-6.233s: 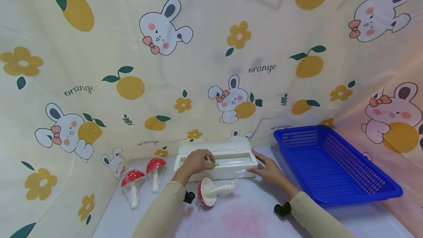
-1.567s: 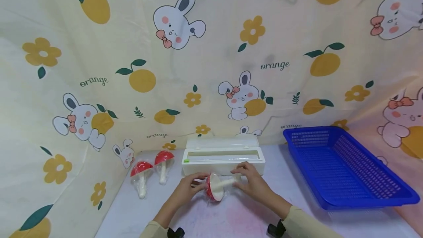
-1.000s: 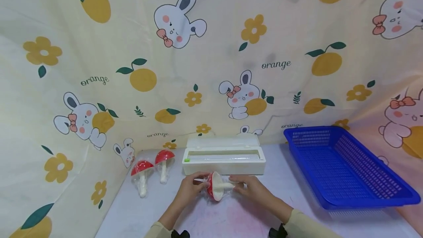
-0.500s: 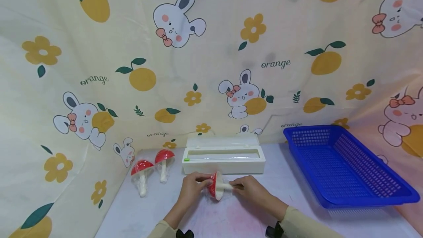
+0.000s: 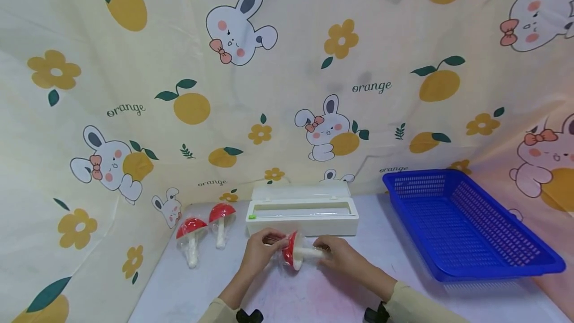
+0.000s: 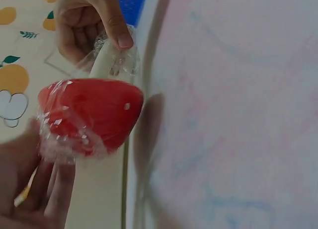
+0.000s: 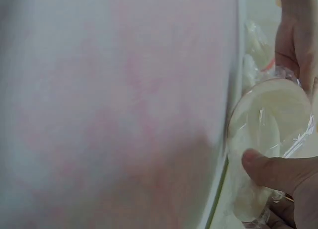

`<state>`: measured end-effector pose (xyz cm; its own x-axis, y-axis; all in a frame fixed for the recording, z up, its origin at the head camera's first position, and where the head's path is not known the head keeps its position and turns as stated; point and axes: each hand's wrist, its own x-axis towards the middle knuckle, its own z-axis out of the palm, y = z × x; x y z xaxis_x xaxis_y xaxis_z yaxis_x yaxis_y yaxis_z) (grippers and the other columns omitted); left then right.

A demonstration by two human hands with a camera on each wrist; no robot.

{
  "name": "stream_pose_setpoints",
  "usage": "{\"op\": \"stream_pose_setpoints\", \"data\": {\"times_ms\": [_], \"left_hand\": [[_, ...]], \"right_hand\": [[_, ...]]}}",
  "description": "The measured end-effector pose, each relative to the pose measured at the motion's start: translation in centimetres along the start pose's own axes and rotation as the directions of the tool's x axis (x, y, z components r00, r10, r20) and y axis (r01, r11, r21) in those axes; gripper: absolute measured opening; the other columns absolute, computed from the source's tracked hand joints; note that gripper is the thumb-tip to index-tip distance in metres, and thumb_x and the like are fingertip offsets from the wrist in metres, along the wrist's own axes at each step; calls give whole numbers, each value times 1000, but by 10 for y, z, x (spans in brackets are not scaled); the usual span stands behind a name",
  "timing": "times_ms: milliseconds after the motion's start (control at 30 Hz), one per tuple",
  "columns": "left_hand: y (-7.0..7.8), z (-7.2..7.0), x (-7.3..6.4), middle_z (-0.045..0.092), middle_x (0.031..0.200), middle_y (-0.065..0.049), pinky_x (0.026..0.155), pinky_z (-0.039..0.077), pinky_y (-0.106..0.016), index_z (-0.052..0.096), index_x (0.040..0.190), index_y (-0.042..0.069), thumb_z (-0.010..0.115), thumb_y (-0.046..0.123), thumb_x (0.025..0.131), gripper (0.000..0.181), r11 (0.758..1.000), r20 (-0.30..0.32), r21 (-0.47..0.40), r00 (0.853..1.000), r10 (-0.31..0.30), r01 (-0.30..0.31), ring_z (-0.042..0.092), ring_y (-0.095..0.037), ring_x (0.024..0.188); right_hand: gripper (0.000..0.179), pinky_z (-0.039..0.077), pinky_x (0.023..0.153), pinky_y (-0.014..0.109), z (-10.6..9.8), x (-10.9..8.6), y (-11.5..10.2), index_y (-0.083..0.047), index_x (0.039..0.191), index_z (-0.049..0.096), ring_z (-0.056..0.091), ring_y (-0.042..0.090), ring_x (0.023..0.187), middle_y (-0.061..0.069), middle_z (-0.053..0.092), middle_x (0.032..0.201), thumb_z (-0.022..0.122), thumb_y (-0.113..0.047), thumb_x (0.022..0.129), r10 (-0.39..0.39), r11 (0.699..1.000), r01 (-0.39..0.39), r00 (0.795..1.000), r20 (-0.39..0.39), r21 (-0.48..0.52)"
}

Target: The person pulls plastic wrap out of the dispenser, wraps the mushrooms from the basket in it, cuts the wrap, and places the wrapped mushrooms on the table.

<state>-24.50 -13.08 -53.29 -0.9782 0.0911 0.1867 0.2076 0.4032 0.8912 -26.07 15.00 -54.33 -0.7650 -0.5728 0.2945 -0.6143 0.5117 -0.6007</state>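
Between my two hands is a toy mushroom (image 5: 290,253) with a red cap and white stem, wrapped in clear film and lying sideways in the air just above the table. My left hand (image 5: 261,252) pinches the wrapped cap from its left side. The thumb and fingers of my right hand (image 5: 342,258) hold the stem's end. In the left wrist view the red cap (image 6: 94,114) shows crinkled film around it. The right wrist view has my right thumb (image 7: 276,170) pressed on the wrapped stem (image 7: 248,199).
Behind the hands stands a white cling film dispenser (image 5: 302,227), lid raised, with a green slider (image 5: 252,217) at its left end. Two film-wrapped mushrooms (image 5: 192,243) lie to the left. A blue plastic basket (image 5: 475,274) stands at the right. A printed cloth (image 5: 278,83) hangs behind.
Both hands have left the dispenser and taken hold of the mushroom lying before it. The green slider now sits at the left end. Lately my right fingers have shifted slightly on the stem.
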Motion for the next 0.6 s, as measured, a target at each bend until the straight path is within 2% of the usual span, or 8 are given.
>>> {"op": "stream_pose_setpoints", "data": {"times_ms": [67, 167, 233, 333, 467, 600], "left_hand": [[-1, -5, 0, 78, 116, -4, 89, 61, -27, 78, 122, 11, 80, 25, 99, 27, 999, 75, -15, 997, 33, -32, 72, -21, 106], [-1, -16, 0, 74, 130, -8, 100, 59, -33, 74, 134, 9, 76, 20, 102, 34, 996, 185, -53, 980, 79, -70, 69, -28, 121], [-2, -21, 0, 73, 134, -11, 101, 58, -35, 72, 137, 7, 76, 16, 101, 37, 994, 225, -77, 970, 97, -82, 68, -30, 124], [-5, -21, 0, 76, 126, -10, 97, 59, -28, 76, 130, 7, 78, 16, 100, 32, 994, 195, -78, 977, 89, -75, 71, -24, 116], [-11, -13, 0, 80, 109, -7, 83, 60, -22, 81, 112, 8, 81, 14, 97, 17, 995, 81, -88, 996, 46, -39, 72, -13, 97], [-15, -5, 0, 78, 97, -5, 73, 59, -22, 81, 103, 8, 80, 11, 97, 7, 997, 39, -72, 999, 23, -20, 67, -10, 84]], "right_hand": [[28, 62, 81, 31, -1, 0, -1, -3, 111, 73, 72, 16, 93, 7, 77, 104, 86, -1, 87, -4, 1000, 5, 999, -42, 21], [20, 61, 79, 30, -4, -1, -3, -7, 109, 76, 71, 12, 92, 6, 79, 105, 83, -3, 91, 3, 999, 1, 995, -95, 43], [17, 60, 79, 28, -6, 0, -3, -6, 110, 77, 69, 9, 92, 6, 79, 107, 82, -4, 93, 6, 999, -1, 994, -105, 46], [16, 59, 76, 27, -6, 1, -3, -4, 110, 79, 67, 5, 90, 8, 80, 106, 80, -5, 94, -7, 998, 12, 996, -84, 61], [16, 59, 73, 24, -3, 3, -3, 0, 111, 80, 65, 1, 87, 9, 80, 103, 80, -5, 96, -23, 995, 26, 999, -34, 96], [17, 60, 73, 24, 0, 3, -3, 3, 111, 80, 68, 2, 87, 12, 80, 102, 79, -2, 95, -13, 993, 16, 1000, -24, 120]]}}
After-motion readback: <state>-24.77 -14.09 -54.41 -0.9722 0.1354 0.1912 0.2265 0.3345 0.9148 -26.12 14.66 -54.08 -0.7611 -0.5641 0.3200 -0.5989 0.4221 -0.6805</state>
